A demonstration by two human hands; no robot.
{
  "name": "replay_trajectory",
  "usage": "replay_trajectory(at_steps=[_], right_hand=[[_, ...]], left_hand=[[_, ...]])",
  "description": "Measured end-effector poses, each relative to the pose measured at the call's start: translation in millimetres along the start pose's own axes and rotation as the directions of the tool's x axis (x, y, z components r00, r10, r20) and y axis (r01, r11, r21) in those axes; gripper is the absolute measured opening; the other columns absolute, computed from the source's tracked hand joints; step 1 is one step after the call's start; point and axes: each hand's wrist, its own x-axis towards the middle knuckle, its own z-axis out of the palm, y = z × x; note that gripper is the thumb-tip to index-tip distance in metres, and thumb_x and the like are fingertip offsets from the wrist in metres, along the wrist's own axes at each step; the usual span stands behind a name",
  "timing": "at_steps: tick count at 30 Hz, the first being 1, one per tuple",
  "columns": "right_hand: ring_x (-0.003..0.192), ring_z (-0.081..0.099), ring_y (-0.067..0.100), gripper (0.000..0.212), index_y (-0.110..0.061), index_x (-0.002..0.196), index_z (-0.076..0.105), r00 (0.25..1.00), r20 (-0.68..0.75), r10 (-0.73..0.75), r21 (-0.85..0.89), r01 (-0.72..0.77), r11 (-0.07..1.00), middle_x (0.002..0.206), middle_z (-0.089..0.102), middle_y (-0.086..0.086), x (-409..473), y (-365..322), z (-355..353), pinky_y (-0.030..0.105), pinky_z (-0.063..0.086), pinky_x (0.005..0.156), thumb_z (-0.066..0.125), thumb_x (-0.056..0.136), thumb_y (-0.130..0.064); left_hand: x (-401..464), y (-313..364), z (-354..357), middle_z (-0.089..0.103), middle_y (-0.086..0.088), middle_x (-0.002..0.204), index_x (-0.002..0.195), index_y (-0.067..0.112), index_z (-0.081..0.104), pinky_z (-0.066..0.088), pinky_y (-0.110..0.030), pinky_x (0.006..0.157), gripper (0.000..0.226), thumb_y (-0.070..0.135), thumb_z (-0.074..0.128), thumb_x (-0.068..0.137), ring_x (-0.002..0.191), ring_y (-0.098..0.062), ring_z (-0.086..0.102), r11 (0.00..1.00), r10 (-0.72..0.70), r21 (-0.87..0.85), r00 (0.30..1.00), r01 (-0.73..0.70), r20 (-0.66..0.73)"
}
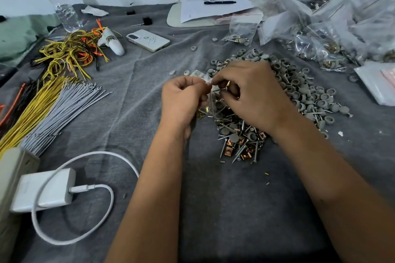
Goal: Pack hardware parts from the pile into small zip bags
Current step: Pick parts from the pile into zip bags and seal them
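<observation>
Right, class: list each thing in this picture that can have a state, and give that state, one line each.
left hand: pinching the small zip bag's mouth
right hand: pinching a screw at the bag
small zip bag: open, held above the cloth
water bottle: upright
phone: face down
pen: lying on paper
charger cable: plugged into the white charger

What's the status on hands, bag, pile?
Left hand pinching zip bag mouth. Right hand feeding a screw in. Parts pile directly beneath; nothing blocking.
</observation>
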Motion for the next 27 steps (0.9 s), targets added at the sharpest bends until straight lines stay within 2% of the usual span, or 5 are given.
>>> replay_trajectory(at_steps=[3, 8, 12, 20, 27], right_hand=[[0.090, 0.064, 0.012, 0.031, -0.014, 0.108, 0.077, 1.000, 0.018, -0.020, -0.015, 0.020, 1.000, 0.100, 0.072, 0.000, 2.4, -3.6, 0.7, 0.027, 0.052, 0.090, 0.077, 0.080, 0.001], [0.074, 0.050, -0.008, 0.029, -0.013, 0.108, 0.076, 0.998, -0.057, 0.013, 0.045, -0.011, 0.999, 0.097, 0.067, -0.005, 0.1, -0.7, -1.4, 0.005, 0.038, 0.077, 0.081, 0.081, -0.005], [0.072, 0.059, -0.001, 0.017, -0.012, 0.099, 0.075, 0.982, -0.183, 0.041, 0.127, -0.018, 0.992, 0.090, 0.068, -0.007, -7.0, 5.1, -9.3, 0.008, 0.045, 0.067, 0.082, 0.083, -0.012], [0.101, 0.042, 0.010, 0.018, -0.036, 0.090, 0.075, 0.907, 0.415, 0.072, -0.097, -0.034, 0.995, 0.098, 0.055, -0.013, -12.7, 12.9, -8.4, 0.037, 0.045, 0.089, 0.081, 0.080, -0.050], [0.107, 0.039, 0.010, 0.034, -0.037, 0.079, 0.070, 0.860, 0.495, 0.125, -0.215, -0.018, 0.976, 0.100, 0.045, -0.014, -11.9, 4.4, -4.0, 0.044, 0.039, 0.100, 0.073, 0.074, -0.070]], left_hand=[[1.8, -1.0, -0.3, 0.056, -0.007, 0.057, 0.073, 0.006, 0.065, 0.038, -0.019, 0.040, 0.023, -0.013, 0.063, 0.087, 0.046, -0.011, 0.048, 1.000, -0.001, -0.023, 1.000, 0.001, -0.025], [3.6, 0.5, -3.3, 0.056, -0.006, 0.058, 0.079, 0.006, 0.067, 0.032, -0.018, 0.036, 0.014, -0.006, 0.069, 0.086, 0.044, -0.013, 0.047, 0.999, -0.040, -0.029, 0.998, 0.039, -0.038], [2.9, 2.0, -3.7, 0.057, -0.005, 0.060, 0.082, 0.009, 0.067, 0.031, -0.022, 0.038, 0.012, -0.001, 0.072, 0.086, 0.046, -0.013, 0.048, 0.998, -0.046, -0.035, 0.996, 0.043, -0.081], [4.7, 1.7, -4.9, 0.060, -0.004, 0.065, 0.082, 0.005, 0.067, 0.047, -0.021, 0.049, 0.013, -0.005, 0.072, 0.086, 0.050, -0.009, 0.053, 0.998, 0.038, -0.047, 0.991, -0.044, -0.126], [5.6, -0.6, -4.4, 0.059, -0.002, 0.061, 0.083, 0.005, 0.067, 0.046, -0.020, 0.047, 0.012, -0.006, 0.072, 0.086, 0.048, -0.009, 0.051, 0.997, 0.041, -0.055, 0.991, -0.049, -0.125]])
